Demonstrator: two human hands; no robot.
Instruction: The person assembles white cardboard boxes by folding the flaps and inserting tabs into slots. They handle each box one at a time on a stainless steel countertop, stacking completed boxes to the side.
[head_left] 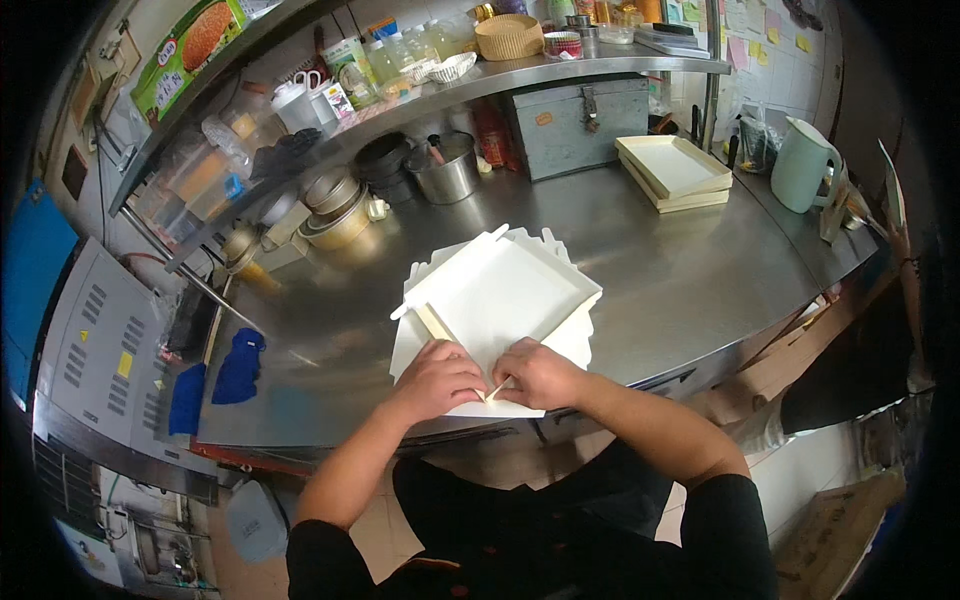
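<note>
A partly folded white cardboard box (510,290) lies on the steel table in front of me, one corner turned toward my body. Several of its side walls stand up, and flaps spread out flat around it. At the near corner my left hand (440,380) is closed on the left wall's end, fingers curled over the edge. Close beside it, my right hand (535,375) pinches the right wall's end at the same corner. A small folded flap shows between the two hands. My fingertips partly hide the corner.
Folded white box trays (675,170) are stacked at the back right, beside a grey metal chest (580,125) and a pale green jug (803,165). Pots (443,168) and pans stand at the back left under a loaded shelf (520,70). Blue cloths (238,367) hang at the left edge.
</note>
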